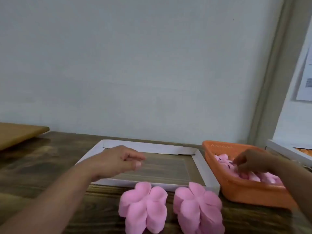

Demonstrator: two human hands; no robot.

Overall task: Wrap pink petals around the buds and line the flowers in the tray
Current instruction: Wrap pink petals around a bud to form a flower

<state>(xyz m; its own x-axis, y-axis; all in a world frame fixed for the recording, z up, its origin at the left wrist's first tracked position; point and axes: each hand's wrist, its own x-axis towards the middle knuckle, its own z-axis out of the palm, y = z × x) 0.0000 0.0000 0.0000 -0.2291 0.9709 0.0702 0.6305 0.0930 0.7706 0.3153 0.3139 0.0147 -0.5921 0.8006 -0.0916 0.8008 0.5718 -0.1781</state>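
Above: hands at tray [200, 162] and basket [253, 191].
Right hand [249, 162] fingers curl among basket petals [270, 179], grip unclear; left hand [118, 160] loosely curled, empty.

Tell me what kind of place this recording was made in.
Probably a small craft or handwork workstation indoors: a wooden table against a plain wall, a white tray, an orange basket of pink pieces, and stacks of pink petals laid out in front.

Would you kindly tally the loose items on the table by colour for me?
Pink petal stacks: 2, left stack and right stack
Orange basket, holding pink pieces too blurred to count: 1
White tray: 1
Total: 4
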